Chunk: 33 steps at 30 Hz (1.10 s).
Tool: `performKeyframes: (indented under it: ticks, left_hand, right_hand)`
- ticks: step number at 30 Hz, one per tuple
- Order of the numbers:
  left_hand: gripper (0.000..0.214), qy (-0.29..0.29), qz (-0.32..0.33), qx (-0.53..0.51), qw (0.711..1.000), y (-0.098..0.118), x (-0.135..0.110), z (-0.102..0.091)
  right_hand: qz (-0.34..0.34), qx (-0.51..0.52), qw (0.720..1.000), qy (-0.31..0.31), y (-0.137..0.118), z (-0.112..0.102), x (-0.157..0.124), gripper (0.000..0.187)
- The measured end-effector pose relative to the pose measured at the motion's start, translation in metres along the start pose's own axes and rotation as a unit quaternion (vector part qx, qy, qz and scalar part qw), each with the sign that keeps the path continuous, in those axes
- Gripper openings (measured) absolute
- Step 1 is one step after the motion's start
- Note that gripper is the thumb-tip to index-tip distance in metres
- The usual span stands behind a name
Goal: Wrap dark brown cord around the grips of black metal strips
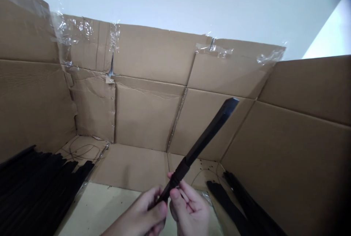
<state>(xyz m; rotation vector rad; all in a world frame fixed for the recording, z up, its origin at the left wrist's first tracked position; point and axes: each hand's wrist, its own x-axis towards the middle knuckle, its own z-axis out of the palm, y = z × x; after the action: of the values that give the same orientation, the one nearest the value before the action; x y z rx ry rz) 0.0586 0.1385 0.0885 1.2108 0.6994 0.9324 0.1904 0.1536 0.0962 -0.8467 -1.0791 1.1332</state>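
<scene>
Inside a cardboard enclosure (pixel 148 115) patched with clear tape (pixel 215 49), a black strip (pixel 205 139) slants up to the right above a pale desk (pixel 101 205), the left hand (pixel 144 210) closed round its lower end and the right hand (pixel 193 206) lightly pinching it, fingers half curled, just below a dark band (pixel 181 171). The enclosure also holds a dense pile of black strips (pixel 38 184) at left and several loose strips (pixel 226 197) at right.
</scene>
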Motion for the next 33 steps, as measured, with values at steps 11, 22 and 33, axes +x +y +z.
performKeyframes:
  ticks: [11,22,33]
  left_hand:
    - [0.066,0.099,0.003,0.123,0.987,0.003,-0.005,0.002]
    - [0.059,0.167,0.045,0.155,0.973,0.003,-0.004,0.001]
    - [0.064,0.111,-0.004,-0.007,0.994,-0.003,0.005,0.003]
  right_hand:
    - [-0.037,-0.036,0.999,0.016,-0.019,0.006,-0.011,0.037]
    - [-0.026,-0.016,1.000,-0.005,-0.007,-0.005,0.008,0.044]
    - [-0.011,-0.048,0.996,-0.075,-0.014,0.000,0.001,0.045]
